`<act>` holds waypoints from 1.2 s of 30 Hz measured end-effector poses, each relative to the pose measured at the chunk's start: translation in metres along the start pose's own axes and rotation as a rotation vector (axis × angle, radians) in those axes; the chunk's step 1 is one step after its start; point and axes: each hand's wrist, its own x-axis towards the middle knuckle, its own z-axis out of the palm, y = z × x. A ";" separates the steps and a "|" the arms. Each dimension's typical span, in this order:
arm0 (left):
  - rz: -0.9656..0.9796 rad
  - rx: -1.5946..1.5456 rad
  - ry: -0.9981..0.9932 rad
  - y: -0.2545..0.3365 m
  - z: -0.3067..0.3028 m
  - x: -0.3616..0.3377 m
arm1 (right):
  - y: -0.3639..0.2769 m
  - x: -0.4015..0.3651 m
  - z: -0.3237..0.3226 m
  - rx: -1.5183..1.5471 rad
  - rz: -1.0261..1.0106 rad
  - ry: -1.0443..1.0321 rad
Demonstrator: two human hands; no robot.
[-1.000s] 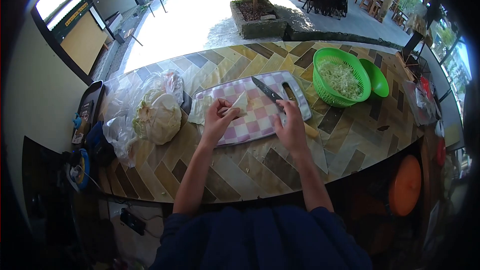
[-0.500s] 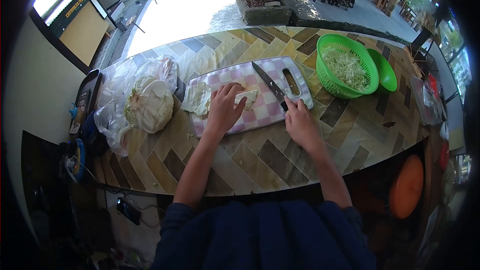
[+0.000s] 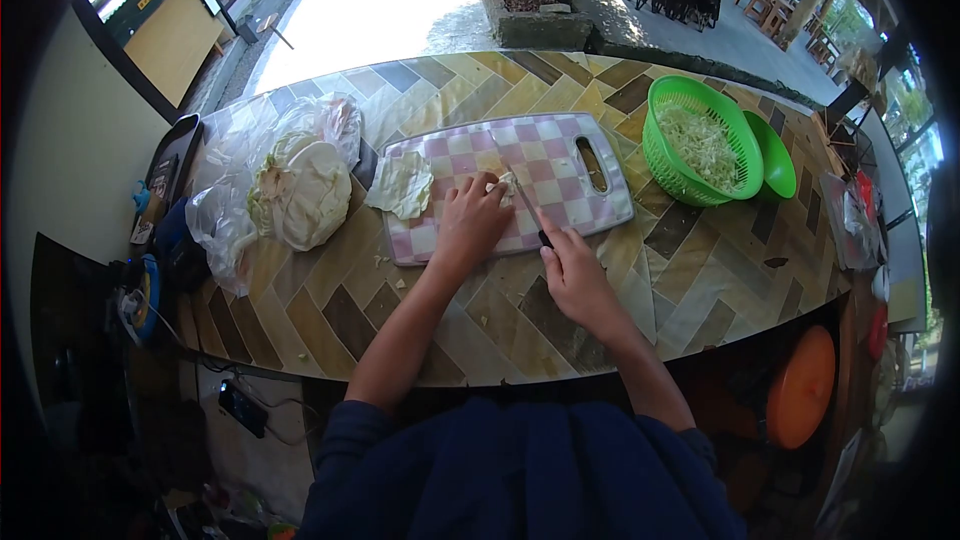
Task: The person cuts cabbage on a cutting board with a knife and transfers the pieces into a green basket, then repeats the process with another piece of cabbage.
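A pink-and-white checkered cutting board [image 3: 560, 165] lies on the tiled table. My left hand [image 3: 474, 220] presses a small piece of cabbage [image 3: 507, 190] on the board, fingers bent over it. The knife [image 3: 524, 202] is in my right hand [image 3: 572, 265], its blade upright against the right side of that piece. A loose cabbage leaf [image 3: 402, 185] rests at the board's left end. Farther left, a partly peeled cabbage head [image 3: 305, 195] sits on a clear plastic bag [image 3: 218, 225].
A green basket [image 3: 664, 155] of shredded cabbage stands at the right, with a green bowl [image 3: 780, 165] beside it. A dark tray [image 3: 170, 175] is at the table's left end. Below the right edge is an orange round object [image 3: 802, 387].
My right hand and the knife have moved left, from the board's right part to the cabbage piece. My left hand has moved right, its fingers now gathered on the piece.
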 end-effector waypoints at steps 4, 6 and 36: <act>0.055 0.070 0.046 -0.002 0.004 -0.002 | -0.001 -0.003 0.009 -0.090 0.046 -0.036; 0.095 0.075 0.059 -0.007 0.007 -0.002 | -0.003 -0.004 0.009 -0.127 0.056 -0.041; 0.112 -0.176 0.030 -0.018 0.002 0.001 | 0.002 0.009 0.010 -0.123 0.065 -0.041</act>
